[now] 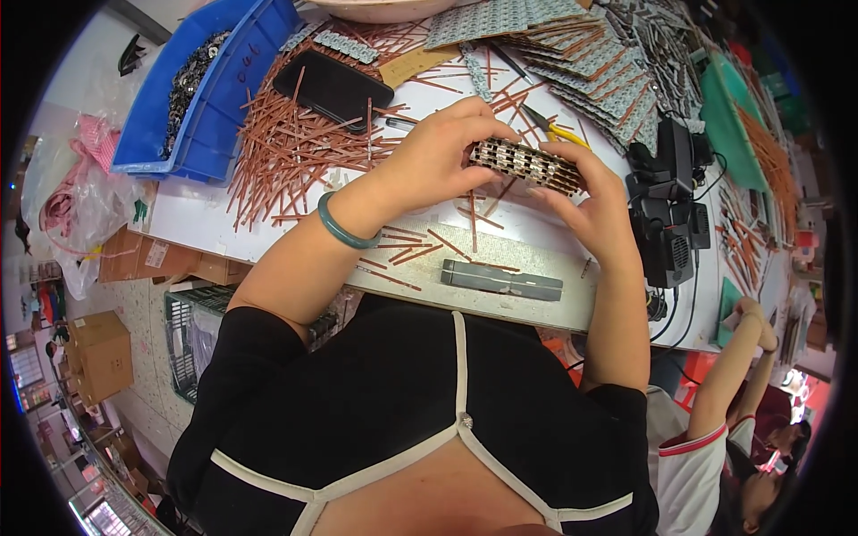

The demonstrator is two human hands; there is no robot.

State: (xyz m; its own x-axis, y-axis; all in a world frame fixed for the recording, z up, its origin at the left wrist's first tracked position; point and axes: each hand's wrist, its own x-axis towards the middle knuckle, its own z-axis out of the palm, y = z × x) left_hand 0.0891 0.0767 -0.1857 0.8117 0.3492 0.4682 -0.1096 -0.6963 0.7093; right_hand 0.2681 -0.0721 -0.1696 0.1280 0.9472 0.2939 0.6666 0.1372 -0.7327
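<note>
Over the white work table, both my hands hold a compact stack of small boards [527,165], its edge lined with rows of shiny metal bits. My left hand [438,161] grips the stack's left end, thumb at the near side and fingers over the far side. On the right end, my right hand [590,196] pinches it between thumb and fingers. Just beyond the stack lies a pair of pliers [565,134] with yellow handles, partly behind my right hand. Nearer to me, a long grey block-like tool [500,281] rests on the table's front strip, with loose brown strips [416,246] beside it.
A blue bin [214,107] of small dark metal parts stands at the far left. A black phone [332,89] lies on heaped brown strips [286,161]. Patterned panels [581,71] are piled at the back right. Black devices with cables [666,232] stand right; a co-worker's arm [728,366] shows beyond.
</note>
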